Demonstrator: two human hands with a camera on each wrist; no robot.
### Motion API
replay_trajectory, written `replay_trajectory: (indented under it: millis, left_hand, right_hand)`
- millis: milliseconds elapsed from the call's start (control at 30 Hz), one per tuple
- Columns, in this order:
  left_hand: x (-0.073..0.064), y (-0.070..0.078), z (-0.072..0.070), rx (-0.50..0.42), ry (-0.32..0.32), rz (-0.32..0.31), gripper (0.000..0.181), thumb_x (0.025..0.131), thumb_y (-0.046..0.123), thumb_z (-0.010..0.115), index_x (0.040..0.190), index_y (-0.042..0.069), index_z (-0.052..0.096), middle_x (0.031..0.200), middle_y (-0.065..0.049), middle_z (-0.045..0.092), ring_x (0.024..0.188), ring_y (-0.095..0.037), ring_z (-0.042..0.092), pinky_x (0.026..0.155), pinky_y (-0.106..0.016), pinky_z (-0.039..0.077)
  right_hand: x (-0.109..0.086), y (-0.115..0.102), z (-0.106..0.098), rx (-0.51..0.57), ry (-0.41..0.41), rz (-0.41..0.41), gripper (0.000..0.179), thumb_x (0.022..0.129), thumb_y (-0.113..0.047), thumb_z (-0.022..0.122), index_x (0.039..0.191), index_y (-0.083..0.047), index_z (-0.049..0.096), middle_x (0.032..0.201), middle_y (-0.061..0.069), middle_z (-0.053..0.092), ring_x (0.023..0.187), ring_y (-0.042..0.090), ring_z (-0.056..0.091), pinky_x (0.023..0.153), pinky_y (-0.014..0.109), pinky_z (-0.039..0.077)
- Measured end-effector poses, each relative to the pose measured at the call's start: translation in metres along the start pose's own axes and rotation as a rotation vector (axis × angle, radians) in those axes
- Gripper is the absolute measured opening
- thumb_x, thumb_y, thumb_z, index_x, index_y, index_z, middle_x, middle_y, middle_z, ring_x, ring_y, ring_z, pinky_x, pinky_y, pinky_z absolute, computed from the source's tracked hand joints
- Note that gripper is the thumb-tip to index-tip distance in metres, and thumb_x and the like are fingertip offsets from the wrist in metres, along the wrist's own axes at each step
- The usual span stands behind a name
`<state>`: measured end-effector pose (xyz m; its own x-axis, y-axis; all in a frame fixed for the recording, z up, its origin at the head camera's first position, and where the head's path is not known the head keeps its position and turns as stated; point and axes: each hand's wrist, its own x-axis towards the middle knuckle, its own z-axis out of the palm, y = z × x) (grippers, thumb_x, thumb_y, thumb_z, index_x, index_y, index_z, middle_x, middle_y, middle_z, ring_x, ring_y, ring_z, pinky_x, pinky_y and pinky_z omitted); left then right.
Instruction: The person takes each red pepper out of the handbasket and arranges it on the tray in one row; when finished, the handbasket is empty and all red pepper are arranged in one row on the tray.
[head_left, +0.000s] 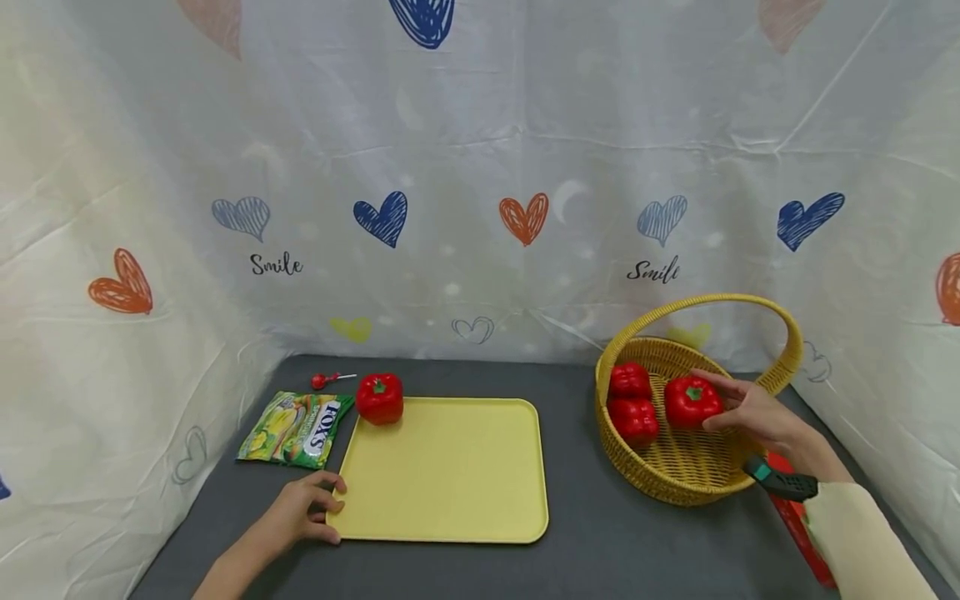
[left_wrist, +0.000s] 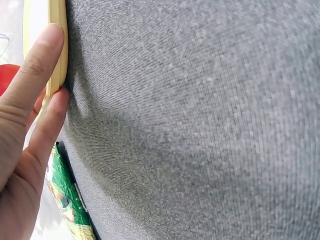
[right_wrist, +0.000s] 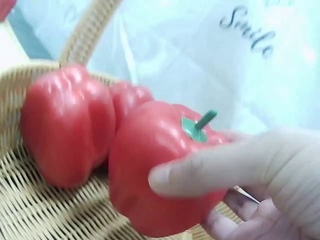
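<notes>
In the right wrist view my right hand (right_wrist: 235, 170) grips a red bell pepper (right_wrist: 155, 170) with a green stem, thumb across its side. The head view has that pepper (head_left: 692, 402) inside a yellow wicker basket (head_left: 675, 492), with my right hand (head_left: 765, 417) at its right side. Two more red bell peppers (head_left: 633, 421) sit against the basket's left wall. My left hand (head_left: 296, 512) touches the left edge of a yellow tray (head_left: 442, 475); in the left wrist view, fingers (left_wrist: 42, 55) lie along its rim (left_wrist: 60, 60). Another red bell pepper (head_left: 379, 398) stands at the tray's upper left corner.
A green and yellow FOX'S candy bag (head_left: 296, 429) lies left of the tray. Behind it is a small red item with a pale stick (head_left: 322, 381). A red object (head_left: 802, 533) lies partly under the right forearm. The basket's handle (head_left: 705, 300) arches high.
</notes>
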<state>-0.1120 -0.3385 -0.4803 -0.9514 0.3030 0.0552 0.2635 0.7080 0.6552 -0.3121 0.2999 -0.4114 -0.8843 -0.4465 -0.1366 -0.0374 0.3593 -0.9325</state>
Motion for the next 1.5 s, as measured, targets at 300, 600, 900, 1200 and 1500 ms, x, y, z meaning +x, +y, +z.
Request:
replay_trajectory:
  millis: [300, 600, 900, 1200, 1500]
  left_hand:
    - [0.001, -0.001, 0.001, -0.031, 0.017, 0.022, 0.030, 0.061, 0.022, 0.089, 0.080, 0.005, 0.073, 0.104, -0.015, 0.059, 0.087, -0.002, 0.053, 0.064, -0.023, 0.053]
    - [-0.003, -0.001, 0.002, -0.031, 0.009, -0.013, 0.029, 0.060, 0.021, 0.089, 0.079, 0.006, 0.072, 0.105, -0.013, 0.059, 0.087, -0.004, 0.052, 0.065, -0.023, 0.053]
    - [-0.004, -0.001, 0.002, -0.056, -0.004, -0.026, 0.029, 0.062, 0.022, 0.089, 0.081, 0.006, 0.073, 0.106, -0.013, 0.058, 0.088, -0.003, 0.052, 0.066, -0.023, 0.053]
    - [-0.001, 0.001, 0.000, -0.053, -0.014, -0.013, 0.030, 0.061, 0.022, 0.089, 0.079, 0.005, 0.073, 0.105, -0.013, 0.058, 0.088, -0.002, 0.051, 0.066, -0.023, 0.053]
    - [-0.002, -0.001, 0.002, -0.114, -0.011, 0.009, 0.029, 0.061, 0.016, 0.089, 0.080, 0.001, 0.072, 0.104, -0.017, 0.056, 0.087, 0.000, 0.052, 0.065, -0.024, 0.054]
  right_hand:
    - [-0.026, -0.027, 0.012, -0.068, 0.114, -0.067, 0.058, 0.096, -0.015, 0.061, 0.148, -0.013, 0.036, 0.110, -0.015, 0.059, 0.096, 0.004, 0.057, 0.077, 0.026, 0.053]
    - [-0.037, -0.048, 0.039, 0.008, 0.089, -0.142, 0.051, 0.094, -0.007, 0.061, 0.142, -0.021, 0.048, 0.114, -0.017, 0.059, 0.097, 0.010, 0.059, 0.075, 0.030, 0.055]
    - [-0.036, -0.074, 0.071, 0.168, -0.061, -0.057, 0.050, 0.092, -0.007, 0.063, 0.138, -0.023, 0.054, 0.123, 0.000, 0.051, 0.107, 0.020, 0.051, 0.082, 0.036, 0.053]
    - [-0.014, -0.085, 0.116, 0.264, -0.146, -0.059, 0.059, 0.088, -0.006, 0.068, 0.142, -0.006, 0.045, 0.141, 0.025, 0.029, 0.114, 0.030, 0.043, 0.086, 0.038, 0.052]
    - [0.031, -0.084, 0.158, 0.275, -0.182, -0.120, 0.067, 0.084, -0.005, 0.073, 0.141, 0.007, 0.040, 0.128, 0.019, 0.055, 0.108, 0.025, 0.052, 0.082, 0.035, 0.053]
